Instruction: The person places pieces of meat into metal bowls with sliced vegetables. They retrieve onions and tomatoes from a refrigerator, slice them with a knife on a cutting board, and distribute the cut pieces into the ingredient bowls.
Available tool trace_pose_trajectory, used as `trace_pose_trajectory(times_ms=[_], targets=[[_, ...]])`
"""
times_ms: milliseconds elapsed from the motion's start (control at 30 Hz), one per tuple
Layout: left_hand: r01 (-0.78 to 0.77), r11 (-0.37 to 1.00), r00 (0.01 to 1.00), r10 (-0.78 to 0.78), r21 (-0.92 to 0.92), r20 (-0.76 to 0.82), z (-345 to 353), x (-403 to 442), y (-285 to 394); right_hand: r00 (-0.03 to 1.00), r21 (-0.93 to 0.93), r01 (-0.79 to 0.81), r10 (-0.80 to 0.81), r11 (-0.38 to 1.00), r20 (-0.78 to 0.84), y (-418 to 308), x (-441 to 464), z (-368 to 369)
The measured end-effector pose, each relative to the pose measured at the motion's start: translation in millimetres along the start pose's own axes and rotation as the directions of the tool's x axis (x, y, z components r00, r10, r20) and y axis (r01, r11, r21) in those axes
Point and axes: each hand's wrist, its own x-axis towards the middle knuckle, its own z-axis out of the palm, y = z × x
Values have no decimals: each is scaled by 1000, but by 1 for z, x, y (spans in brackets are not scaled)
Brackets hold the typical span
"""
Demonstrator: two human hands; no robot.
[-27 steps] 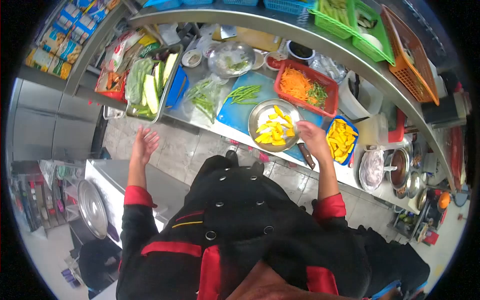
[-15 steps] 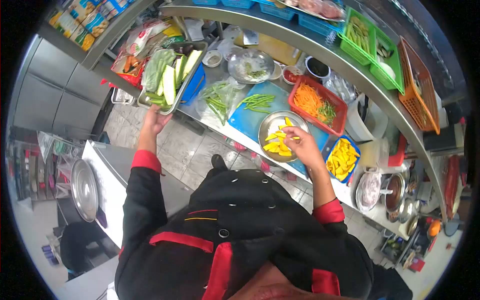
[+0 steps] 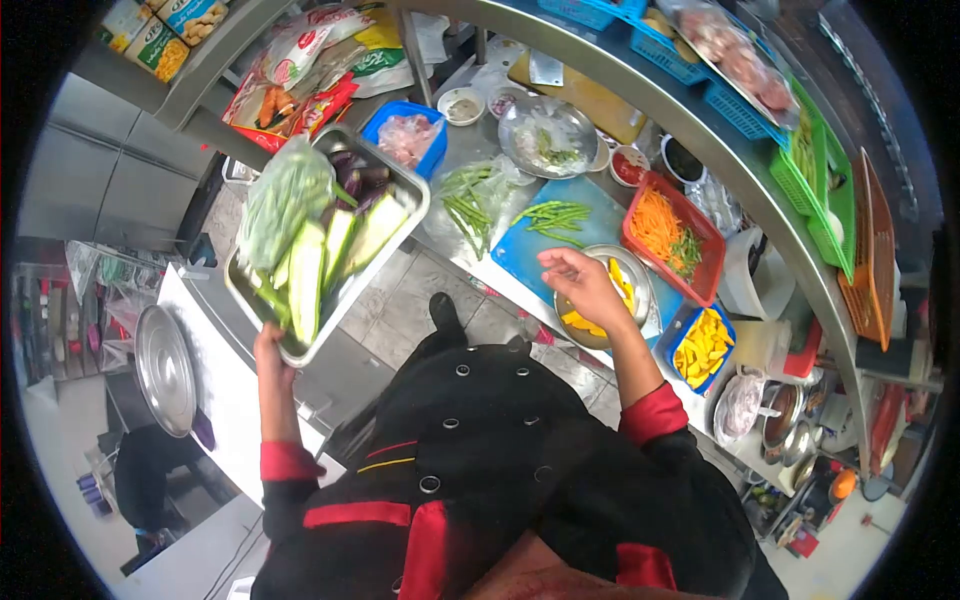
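My left hand [image 3: 275,350] grips the near corner of a metal tray [image 3: 388,248], which is tilted and off the counter. In the tray lie a plastic bag of greens [image 3: 285,205], cut zucchini [image 3: 306,280] and dark eggplants [image 3: 358,180]. My right hand [image 3: 580,285] is over a round steel plate [image 3: 643,290] of yellow pieces [image 3: 622,280], fingers apart and holding nothing. Beside it are a blue cutting board [image 3: 520,258] with green beans [image 3: 555,216] and a red basket [image 3: 712,285] of shredded carrot [image 3: 655,222].
A blue container [image 3: 701,385] of yellow pieces sits to the right. Behind the tray is a blue box [image 3: 437,150] of bagged meat. An overhead shelf [image 3: 690,110] carries baskets. At the left, a round lid [image 3: 165,370] rests on a white surface. Someone in dark clothes [image 3: 150,470] is at the lower left.
My left hand has taken hold of the tray and drawn it off the counter toward me, uncovering the blue box. My right hand has stayed near the plate, its fingers now spread.
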Motion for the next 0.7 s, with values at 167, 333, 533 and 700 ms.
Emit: trace_pose_trajectory(times_ms=[167, 333, 533, 700], targets=[[60, 997, 984, -53, 40, -167, -86, -19, -7, 983, 316, -185, 172, 930, 68, -13, 109, 50], [63, 998, 987, -63, -3, -147, -104, -25, -6, 870, 420, -484, 473, 768, 139, -61, 218, 116], [33, 998, 996, -36, -46, -84, -81, -24, 4, 910, 345, -411, 402, 844, 100, -36, 261, 157], [82, 996, 992, -83, -18, -90, -56, -7, -6, 921, 496, -336, 391, 800, -7, -34, 204, 107]])
